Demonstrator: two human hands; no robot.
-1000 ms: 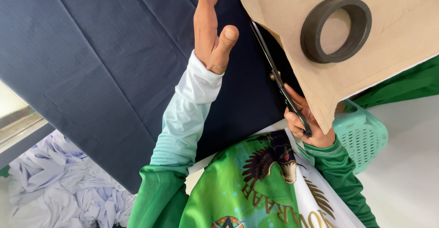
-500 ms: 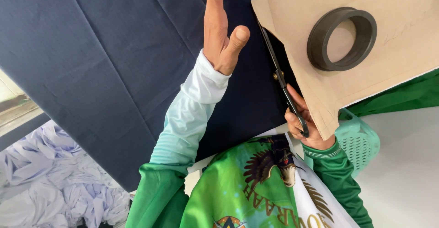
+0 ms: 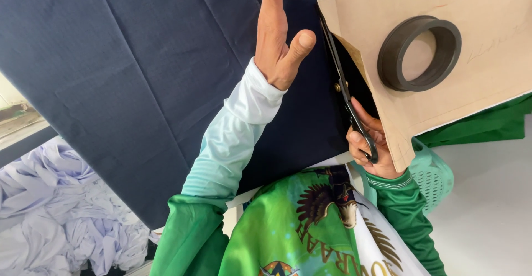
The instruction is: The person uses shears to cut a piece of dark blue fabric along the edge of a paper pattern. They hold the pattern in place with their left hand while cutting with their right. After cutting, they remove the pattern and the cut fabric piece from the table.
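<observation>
Over the last second the left hand (image 3: 280, 38) slid farther up, flat on the cloth (image 3: 138, 76), while the right hand (image 3: 368, 146) held its grip on the scissors (image 3: 343, 88) beside the pattern (image 3: 487, 38), suggesting cutting was advancing.

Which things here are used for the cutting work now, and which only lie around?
In use: scissors in the right hand; dark blue cloth under the left hand; brown paper pattern; black ring on the pattern.

Lying about: white cloth pile; green basket; green cloth.

Two hands, one pair of scissors (image 3: 344, 96), one cardboard pattern (image 3: 487, 49), one black ring (image 3: 419, 53), one green basket (image 3: 429, 173)
</observation>
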